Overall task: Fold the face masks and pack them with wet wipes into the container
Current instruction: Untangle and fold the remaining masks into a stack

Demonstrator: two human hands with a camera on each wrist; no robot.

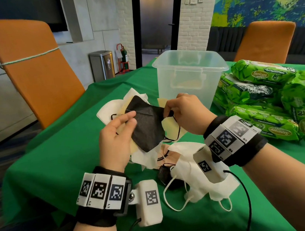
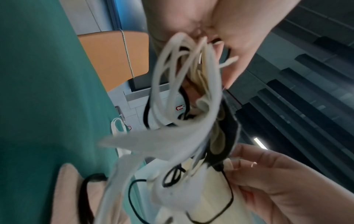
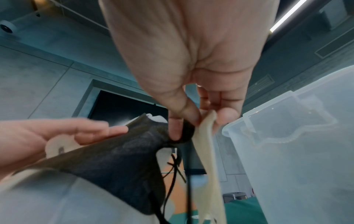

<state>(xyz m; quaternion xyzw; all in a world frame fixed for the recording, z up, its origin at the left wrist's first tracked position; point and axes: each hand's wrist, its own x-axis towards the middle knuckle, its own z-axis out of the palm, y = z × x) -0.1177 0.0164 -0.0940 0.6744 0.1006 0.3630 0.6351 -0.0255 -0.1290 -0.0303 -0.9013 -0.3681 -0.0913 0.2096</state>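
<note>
A black face mask [image 1: 147, 123] lies on top of a small stack of cream and white masks held up between my hands over the green table [image 1: 57, 166]. My left hand [image 1: 132, 119] pinches the stack's left edge, where white ear loops [image 2: 172, 68] bunch at the palm. My right hand [image 1: 168, 113] pinches the black mask's right corner [image 3: 184, 133] together with a cream mask's edge [image 3: 205, 144]. The clear plastic container [image 1: 191, 75] stands open just behind my hands. Green wet wipe packs [image 1: 266, 100] are piled to the right.
Loose white masks [image 1: 194, 175] and a folded black one [image 1: 164, 172] lie on the table near my wrists. More white masks [image 1: 111, 107] sit behind my left hand. Orange chairs [image 1: 33, 69] [image 1: 266, 40] stand at the table's left and far right.
</note>
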